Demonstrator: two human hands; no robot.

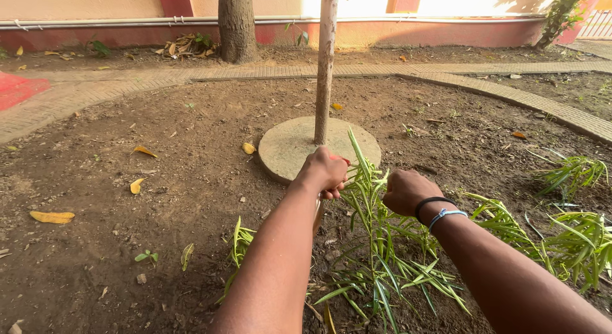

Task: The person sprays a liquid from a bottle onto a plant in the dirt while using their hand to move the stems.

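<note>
1. The left hand is curled into a tight fist around something with a red end that peeks out beside the fingers; what the thing is cannot be told, since the fist hides nearly all of it.
2. The right hand is likewise closed into a fist, knuckles up, pressed in among the upper stems of the tall green plant with narrow, strap-like leaves; whether it clasps a stem or only rests against the leaves cannot be told; a black band and a pale blue band sit on its wrist.
3. The leafy plant rises from the bare brown soil between the two forearms, its topmost blade reaching up just past the left fist; its lower leaves spread out near the bottom edge of the view.
4. Just beyond both hands lies a flat round concrete disc, with a slim pale pole standing upright from its middle.
5. More green, thin-leaved plants grow to the right, apart from the hands; a small one stands left of the left forearm.
6. Yellow fallen leaves are scattered on the soil at the left; a brick-paved path curves across behind; a thick tree trunk stands before a red and cream wall.
</note>
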